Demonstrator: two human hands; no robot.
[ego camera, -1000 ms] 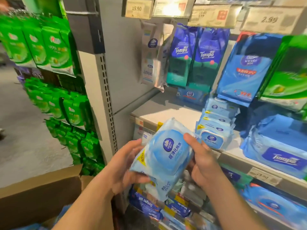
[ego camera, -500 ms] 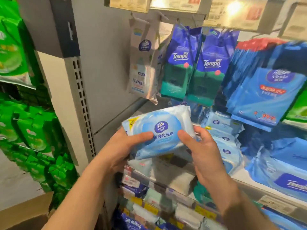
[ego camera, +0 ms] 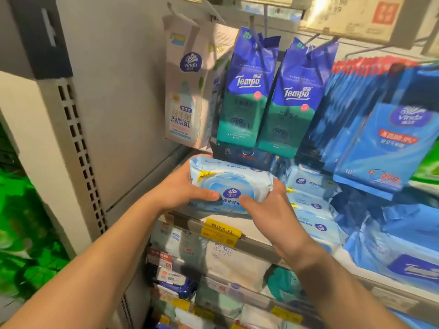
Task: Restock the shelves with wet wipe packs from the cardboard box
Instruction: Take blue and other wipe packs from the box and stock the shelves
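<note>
A light blue Vinda wet wipe pack (ego camera: 228, 180) lies nearly flat, held over the left end of the shelf (ego camera: 259, 244). My left hand (ego camera: 180, 188) grips its left end, thumb on top. My right hand (ego camera: 273, 210) grips its front right corner. To its right, a row of matching light blue packs (ego camera: 311, 198) stands on the same shelf. The cardboard box is out of view.
Blue and green Tempo packs (ego camera: 247, 91) and a white Vinda pack (ego camera: 185, 91) hang from hooks just above. Blue Vinda packs (ego camera: 389, 143) hang at the right. A yellow price tag (ego camera: 221, 231) sits on the shelf edge. Lower shelves hold more wipes. Green packs (ego camera: 21, 233) fill the left rack.
Both hands have carried the pack up and forward from chest height to the shelf's left end and tipped it flat. The view has moved closer, and the cardboard box has left the frame.
</note>
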